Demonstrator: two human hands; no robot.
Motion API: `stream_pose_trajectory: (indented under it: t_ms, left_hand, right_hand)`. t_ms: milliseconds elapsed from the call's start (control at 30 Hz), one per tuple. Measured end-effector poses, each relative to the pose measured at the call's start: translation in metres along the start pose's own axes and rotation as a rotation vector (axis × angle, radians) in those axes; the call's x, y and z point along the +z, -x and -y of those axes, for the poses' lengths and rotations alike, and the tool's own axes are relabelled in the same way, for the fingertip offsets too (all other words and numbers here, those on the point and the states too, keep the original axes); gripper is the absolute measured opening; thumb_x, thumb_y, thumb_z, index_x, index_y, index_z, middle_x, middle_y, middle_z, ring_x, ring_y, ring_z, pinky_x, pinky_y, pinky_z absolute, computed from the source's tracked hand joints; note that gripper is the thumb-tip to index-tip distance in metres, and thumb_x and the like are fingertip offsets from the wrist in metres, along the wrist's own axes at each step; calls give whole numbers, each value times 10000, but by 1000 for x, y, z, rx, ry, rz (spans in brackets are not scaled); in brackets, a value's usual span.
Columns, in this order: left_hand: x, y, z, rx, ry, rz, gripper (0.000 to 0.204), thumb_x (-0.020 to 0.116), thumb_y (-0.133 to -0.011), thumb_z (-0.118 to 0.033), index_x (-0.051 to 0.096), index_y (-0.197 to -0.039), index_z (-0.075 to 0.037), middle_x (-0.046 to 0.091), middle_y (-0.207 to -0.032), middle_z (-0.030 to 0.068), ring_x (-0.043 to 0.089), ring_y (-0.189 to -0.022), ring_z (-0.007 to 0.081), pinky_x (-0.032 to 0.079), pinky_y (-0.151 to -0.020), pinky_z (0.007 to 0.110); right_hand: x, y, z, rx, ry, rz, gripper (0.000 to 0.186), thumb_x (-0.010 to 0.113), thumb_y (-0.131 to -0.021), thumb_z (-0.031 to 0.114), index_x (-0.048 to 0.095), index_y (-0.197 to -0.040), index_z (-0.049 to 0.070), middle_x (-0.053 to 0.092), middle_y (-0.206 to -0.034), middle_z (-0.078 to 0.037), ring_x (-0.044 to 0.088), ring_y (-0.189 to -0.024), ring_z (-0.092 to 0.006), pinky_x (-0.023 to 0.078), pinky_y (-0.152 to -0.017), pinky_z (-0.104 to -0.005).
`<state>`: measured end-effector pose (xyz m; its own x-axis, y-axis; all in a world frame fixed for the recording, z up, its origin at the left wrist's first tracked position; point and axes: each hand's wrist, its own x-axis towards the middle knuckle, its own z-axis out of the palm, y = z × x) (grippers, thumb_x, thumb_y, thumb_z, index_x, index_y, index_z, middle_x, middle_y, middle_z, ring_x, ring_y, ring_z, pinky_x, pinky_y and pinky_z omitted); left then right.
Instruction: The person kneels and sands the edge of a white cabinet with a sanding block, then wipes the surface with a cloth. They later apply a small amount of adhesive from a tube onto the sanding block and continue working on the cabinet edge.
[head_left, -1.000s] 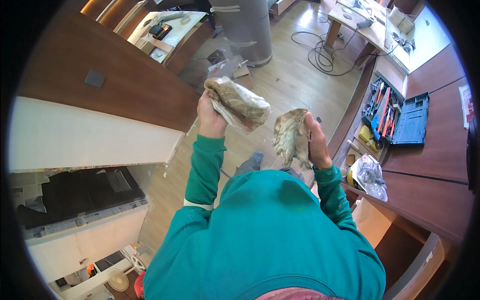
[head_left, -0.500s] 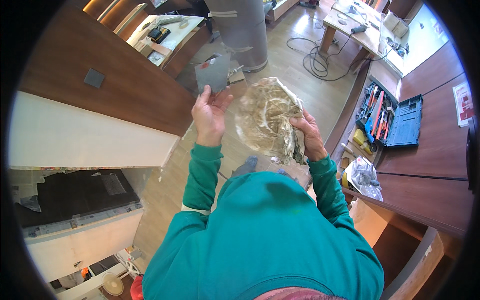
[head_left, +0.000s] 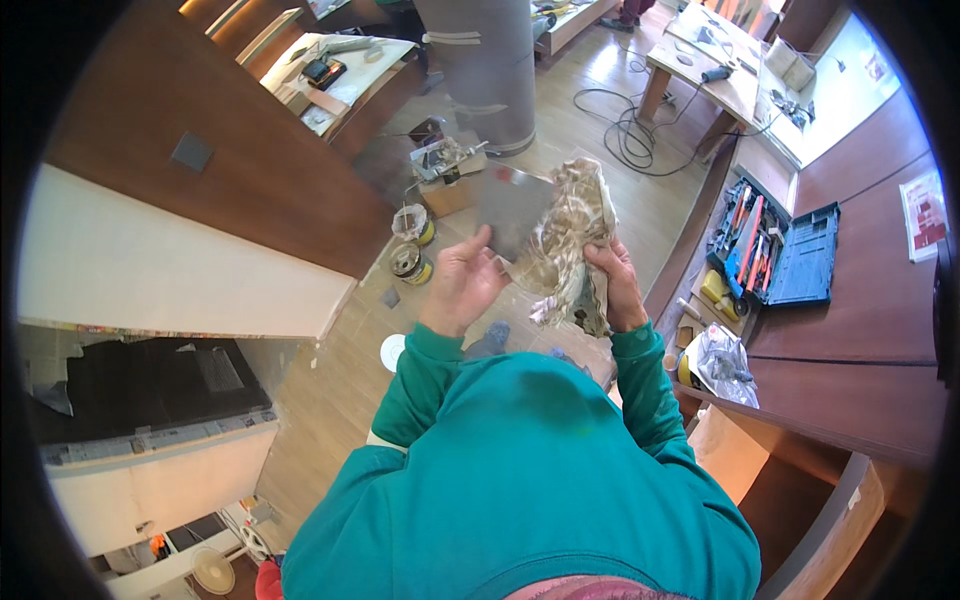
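Note:
My left hand point(head_left: 462, 285) grips a thin grey square plate point(head_left: 506, 212) by its near edge. The plate has a small red mark near its far edge; whether it is metal, plastic or glass I cannot tell. A crumpled, stained beige rag point(head_left: 578, 215) hangs from my right hand point(head_left: 620, 285), whose fingers are closed round its right side. The rag meets or overlaps the plate's right edge, in front of my body. Beyond my left hand, two open tins point(head_left: 410, 263) stand on the floor by a cardboard box point(head_left: 450, 192).
On the right-hand ledge lie an open blue tool case point(head_left: 800, 255), a yellow sponge point(head_left: 716, 288) and a plastic bag point(head_left: 725, 365). A round column point(head_left: 485, 80) rises ahead. Coiled black cable point(head_left: 630, 140) lies beside a wooden worktable point(head_left: 690, 65). Brown panelling point(head_left: 230, 150) stands on the left.
My left hand has brought the plate right and nearer, against the rag. The rag, spread wide before, is now bunched narrower in my right hand. The tins have come into sight.

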<state>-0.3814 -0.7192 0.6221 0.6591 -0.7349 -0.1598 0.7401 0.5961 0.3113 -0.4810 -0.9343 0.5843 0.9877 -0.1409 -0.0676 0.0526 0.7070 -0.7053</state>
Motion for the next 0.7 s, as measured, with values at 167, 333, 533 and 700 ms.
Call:
stream_pose_trajectory:
  t_ms: [167,333,533,700]
  left_hand:
    - [32,1,8,82,-222,-138,297,540,-974,-122,523,-1237,16,603,-1228,100,605,-1082,201,477,-970,354]
    - [25,-18,21,-7,-384,-103,254,565,-959,-112,558,-1176,20,609,-1196,95,609,-1054,155,504,-906,305]
    - [24,-31,30,136,-449,-93,230,578,-954,-112,565,-1149,10,612,-1158,77,574,-1080,160,441,-955,316]
    - [37,-18,21,275,-307,-65,215,529,-998,-182,570,-1163,-49,628,-1208,90,597,-1117,227,450,-979,481]
  right_hand:
    - [-28,15,-37,121,-420,76,585,514,-944,482,516,-1322,35,614,-1235,-121,606,-1095,-237,495,-928,-354]
    - [-41,46,-51,124,-481,259,637,470,-944,551,491,-1342,53,604,-1251,-130,590,-1118,-323,511,-861,-467]
    - [-51,44,-45,-89,14,-10,544,531,-921,472,537,-1279,62,629,-1146,-98,631,-1017,-237,576,-746,-446]
    - [-11,37,-3,-29,-257,-128,554,505,-942,502,505,-1313,90,609,-1152,-77,624,-928,-228,550,-761,-402]
